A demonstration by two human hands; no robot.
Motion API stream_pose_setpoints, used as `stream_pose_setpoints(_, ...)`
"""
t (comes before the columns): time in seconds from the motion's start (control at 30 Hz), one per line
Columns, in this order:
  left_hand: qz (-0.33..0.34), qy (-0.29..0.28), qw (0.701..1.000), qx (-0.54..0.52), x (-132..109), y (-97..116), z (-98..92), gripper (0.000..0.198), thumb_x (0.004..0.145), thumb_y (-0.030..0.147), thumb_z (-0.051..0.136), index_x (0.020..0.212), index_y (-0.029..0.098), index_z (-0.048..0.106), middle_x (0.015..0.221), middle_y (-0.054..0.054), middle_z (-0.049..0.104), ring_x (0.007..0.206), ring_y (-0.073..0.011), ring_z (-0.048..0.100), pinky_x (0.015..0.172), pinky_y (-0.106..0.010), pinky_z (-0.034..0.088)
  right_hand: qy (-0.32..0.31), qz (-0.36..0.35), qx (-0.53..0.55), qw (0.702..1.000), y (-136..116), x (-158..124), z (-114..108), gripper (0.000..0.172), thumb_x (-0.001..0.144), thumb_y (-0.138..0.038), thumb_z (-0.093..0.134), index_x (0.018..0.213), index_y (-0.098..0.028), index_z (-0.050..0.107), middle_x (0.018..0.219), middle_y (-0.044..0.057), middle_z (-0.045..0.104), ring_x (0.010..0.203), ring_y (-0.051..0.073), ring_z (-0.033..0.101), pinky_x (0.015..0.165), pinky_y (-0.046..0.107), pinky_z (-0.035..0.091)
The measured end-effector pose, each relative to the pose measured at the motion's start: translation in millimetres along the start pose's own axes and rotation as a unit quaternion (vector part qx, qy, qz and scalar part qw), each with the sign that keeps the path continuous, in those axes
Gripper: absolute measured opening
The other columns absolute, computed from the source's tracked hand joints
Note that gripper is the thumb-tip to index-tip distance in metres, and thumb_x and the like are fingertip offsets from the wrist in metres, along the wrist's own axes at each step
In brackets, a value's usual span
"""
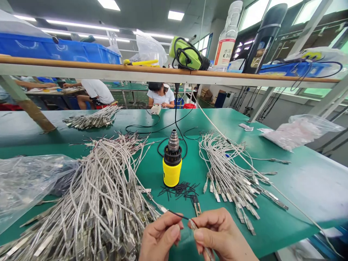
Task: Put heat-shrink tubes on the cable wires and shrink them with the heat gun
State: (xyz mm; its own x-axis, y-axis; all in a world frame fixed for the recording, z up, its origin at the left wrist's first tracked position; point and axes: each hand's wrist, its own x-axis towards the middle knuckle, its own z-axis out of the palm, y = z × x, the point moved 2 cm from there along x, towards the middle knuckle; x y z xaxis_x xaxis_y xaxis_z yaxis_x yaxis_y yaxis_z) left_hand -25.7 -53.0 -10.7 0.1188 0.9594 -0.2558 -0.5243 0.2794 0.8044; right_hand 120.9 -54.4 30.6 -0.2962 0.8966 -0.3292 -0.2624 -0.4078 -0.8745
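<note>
My left hand (164,232) is closed in a pinch at a thin black tube (185,217), whose lower side its fingers partly hide. Between thumb and fingers of my right hand (217,232) is the end of a grey USB cable (193,225). Tube and cable end meet between the two hands; a hint of red shows there. Just beyond lie short pieces of black tubing (182,190) and a pair of tweezers (196,205). Behind them a yellow hot air gun (172,170) stands upright, nozzle up.
A large heap of USB cables (108,188) covers the left; a smaller bundle (225,166) lies right. Another bundle (94,117) is farther back. Plastic bags (29,181) flank the green table (307,181). A shelf (152,72) crosses above. A person (161,96) sits opposite.
</note>
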Motion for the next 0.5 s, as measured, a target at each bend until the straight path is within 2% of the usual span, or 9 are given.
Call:
stream_pose_setpoints(0.1, 0.03, -0.007, 1.0, 0.001, 0.5, 11.3, 4.7, 0.027, 0.056, 0.039, 0.082, 0.076, 0.02, 0.077, 0.07, -0.004, 0.067, 0.057, -0.0104, 0.055, 0.055, -0.019, 0.043, -0.01, -0.001, -0.013, 1.0, 4.2, 2.9, 4.2, 0.038, 0.055, -0.046, 0.081, 0.056, -0.009, 0.069, 0.043, 0.0, 0.057, 0.031, 0.003, 0.048, 0.032, 0.012, 0.035)
stream_pose_setpoints(0.2, 0.054, -0.015, 0.998, 0.005, 0.5, 16.6, 8.5, 0.02, 0.06, 0.036, 0.08, 0.072, 0.02, 0.077, 0.073, -0.002, 0.063, 0.054, -0.009, 0.054, 0.054, -0.02, 0.043, -0.007, -0.002, -0.017, 1.0, 7.1, 3.9, 6.7, 0.039, 0.054, -0.046, 0.081, 0.059, -0.009, 0.069, 0.045, 0.0, 0.058, 0.032, 0.004, 0.049, 0.032, 0.012, 0.036)
stream_pose_setpoints(0.37, 0.072, -0.018, 0.997, 0.021, -0.1, 14.3, 11.3, 0.018, 0.065, 0.033, 0.077, 0.057, 0.017, 0.073, 0.069, -0.001, 0.06, 0.054, -0.0084, 0.051, 0.053, -0.02, 0.041, -0.004, 0.004, -0.019, 1.0, 7.2, 1.4, 7.8, 0.038, 0.051, -0.043, 0.083, 0.056, -0.009, 0.068, 0.045, 0.0, 0.058, 0.033, 0.004, 0.049, 0.033, 0.011, 0.037)
stream_pose_setpoints(0.5, 0.086, -0.013, 0.996, 0.037, 0.3, 14.3, 13.9, 0.017, 0.066, 0.031, 0.076, 0.056, 0.018, 0.073, 0.066, -0.001, 0.06, 0.057, -0.0096, 0.051, 0.055, -0.02, 0.041, 0.002, 0.004, -0.026, 1.0, 7.1, 1.3, 7.3, 0.038, 0.051, -0.043, 0.083, 0.06, -0.008, 0.07, 0.045, 0.0, 0.058, 0.033, 0.005, 0.049, 0.034, 0.012, 0.037)
